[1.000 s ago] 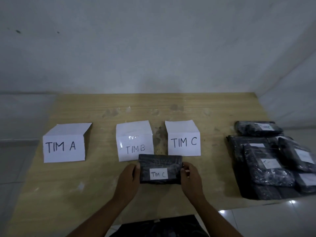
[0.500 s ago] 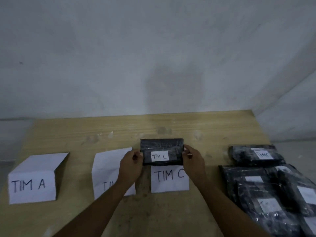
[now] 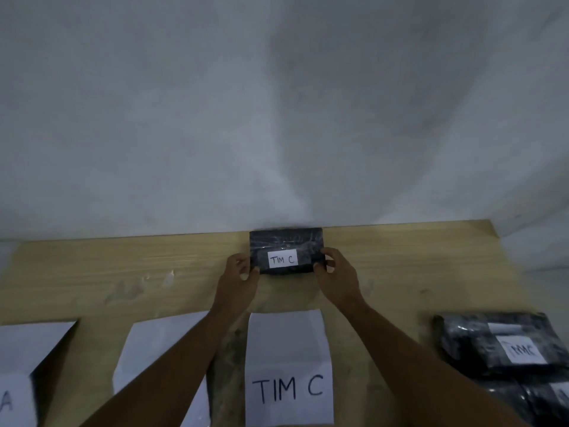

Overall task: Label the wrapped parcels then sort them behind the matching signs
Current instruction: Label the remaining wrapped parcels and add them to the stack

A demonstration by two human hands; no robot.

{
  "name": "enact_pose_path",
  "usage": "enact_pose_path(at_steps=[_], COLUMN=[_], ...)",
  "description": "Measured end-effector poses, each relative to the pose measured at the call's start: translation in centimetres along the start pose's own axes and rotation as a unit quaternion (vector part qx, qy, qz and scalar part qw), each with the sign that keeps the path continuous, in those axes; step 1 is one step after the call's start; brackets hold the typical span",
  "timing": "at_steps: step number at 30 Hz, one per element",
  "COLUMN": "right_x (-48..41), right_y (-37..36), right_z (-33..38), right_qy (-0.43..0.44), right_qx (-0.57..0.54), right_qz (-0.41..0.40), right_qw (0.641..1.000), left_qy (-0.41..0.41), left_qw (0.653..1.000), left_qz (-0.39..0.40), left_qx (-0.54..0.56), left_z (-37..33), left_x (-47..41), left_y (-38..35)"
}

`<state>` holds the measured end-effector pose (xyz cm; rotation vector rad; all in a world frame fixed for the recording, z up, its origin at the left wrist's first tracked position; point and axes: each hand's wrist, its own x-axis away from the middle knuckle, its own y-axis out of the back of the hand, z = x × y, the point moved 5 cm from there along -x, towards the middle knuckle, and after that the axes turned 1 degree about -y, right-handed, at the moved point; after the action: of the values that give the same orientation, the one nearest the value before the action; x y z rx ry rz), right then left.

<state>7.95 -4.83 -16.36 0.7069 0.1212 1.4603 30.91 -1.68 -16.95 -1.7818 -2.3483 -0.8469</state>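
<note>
A black wrapped parcel (image 3: 286,241) with a white "TIM C" label lies at the far edge of the wooden table (image 3: 123,272), against the wall, straight behind the folded "TIM C" sign (image 3: 288,368). My left hand (image 3: 238,280) pinches its left end and my right hand (image 3: 337,277) pinches its right end. The "TIM B" sign (image 3: 160,352) is partly hidden by my left forearm. Only a corner of the "TIM A" sign (image 3: 27,359) shows at the lower left.
A pile of several black labelled parcels (image 3: 505,362) sits at the table's right side. A white wall (image 3: 277,118) rises directly behind the table's far edge.
Both hands carried the "TIM C" parcel from in front of the signs, over the "TIM C" sign, to the table's far edge by the wall. The camera tilted forward.
</note>
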Motion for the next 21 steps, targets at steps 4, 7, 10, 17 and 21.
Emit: enact_pose_path(at_steps=[4, 7, 10, 17, 21], right_x=[-1.3, -1.7, -1.4, 3.7, 7.5], right_y=[-0.8, -1.3, -1.0, 1.0, 0.6], right_z=[-0.4, -0.7, -0.7, -0.5, -2.5], right_qy=[-0.011, -0.010, 0.006, 0.003, 0.006], right_qx=[0.014, 0.028, 0.016, -0.021, -0.008], right_qz=[0.029, 0.047, 0.045, -0.010, -0.013], right_qw=[0.999, 0.998, 0.999, 1.000, 1.000], left_qy=[0.021, 0.031, 0.029, -0.006, -0.036], left_qw=[1.000, 0.999, 0.999, 0.999, 0.997], left_qz=[-0.006, 0.001, 0.022, 0.035, 0.065], left_qx=[-0.017, -0.019, -0.014, -0.028, -0.032], left_z=[0.2, 0.3, 0.5, 0.2, 0.7], left_x=[-1.3, -1.6, -1.2, 3.6, 7.5], left_y=[-0.7, -1.0, -1.1, 0.6, 1.0])
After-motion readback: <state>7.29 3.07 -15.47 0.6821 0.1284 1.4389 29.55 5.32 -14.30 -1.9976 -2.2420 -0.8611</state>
